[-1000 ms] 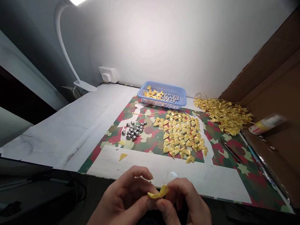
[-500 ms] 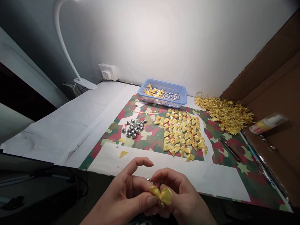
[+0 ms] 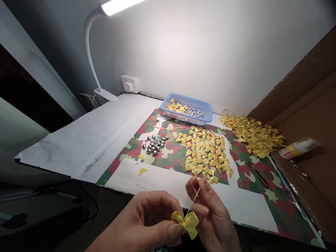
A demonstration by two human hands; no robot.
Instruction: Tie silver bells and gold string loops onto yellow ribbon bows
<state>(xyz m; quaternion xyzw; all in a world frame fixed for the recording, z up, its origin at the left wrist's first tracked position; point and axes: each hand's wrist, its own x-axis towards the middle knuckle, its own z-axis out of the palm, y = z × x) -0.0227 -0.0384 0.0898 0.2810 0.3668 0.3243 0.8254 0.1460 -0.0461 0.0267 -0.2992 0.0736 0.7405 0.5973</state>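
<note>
My left hand (image 3: 157,220) pinches a yellow ribbon bow (image 3: 191,221) between thumb and fingers at the table's near edge. A thin yellow cord (image 3: 192,204) rises from the bow's middle toward my right hand (image 3: 210,210). The thumb and fingertips of that hand are closed at the cord's upper end. Beyond them, rows of yellow bows (image 3: 207,150) lie on the camouflage-patterned mat (image 3: 178,161). A cluster of silver jingle bells (image 3: 156,144) sits left of those bows.
At the back stands a blue plastic basket (image 3: 186,99) with bows and bells inside. A heap of yellow bows (image 3: 253,134) lies right, near tweezers (image 3: 257,173), a bottle (image 3: 298,147) and a cardboard wall (image 3: 301,91). A white lamp (image 3: 91,59) stands at the left.
My right hand has moved up and away from the bow, drawing the cord out. The small silver piece between my hands no longer shows. The view has shifted.
</note>
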